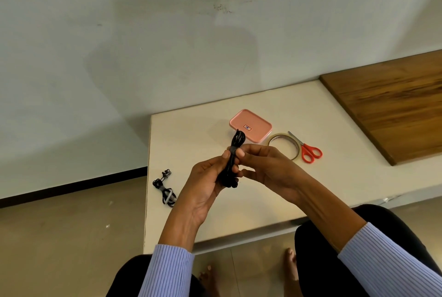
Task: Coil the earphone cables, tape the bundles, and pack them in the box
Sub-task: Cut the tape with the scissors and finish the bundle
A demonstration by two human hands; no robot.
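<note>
- Two coiled earphone bundles are in view. The taped bundle (165, 189), black cable with a pale glossy strip round its middle and small earbuds at its upper end, lies flat on the table (191, 143) at lower left of centre, near the table's left edge.
- At frame centre the left hand (205, 186) wraps its curled fingers round the lower part of the held bundle (233, 160), a long upright hank of shiny black cable, thumb pressed on its front.
- Just right of it, the right hand (267, 169) pinches the same hank at mid-height between thumb and forefinger.
- Behind the hank's top sits the box (250, 125), low, with a smooth pink rounded-rectangle lid bearing a small label.
- Further right lies a ring-shaped roll of clear tape (284, 144), with red-handled scissors (307, 150) touching its right side.
- Smooth, matt cream table; a dark wood-grain board (387, 110) covers its right end.
- Pale stained wall above, dark skirting and beige floor at left; ribbed lilac sleeves (167, 270) and bare feet (290, 263) at the bottom.
</note>
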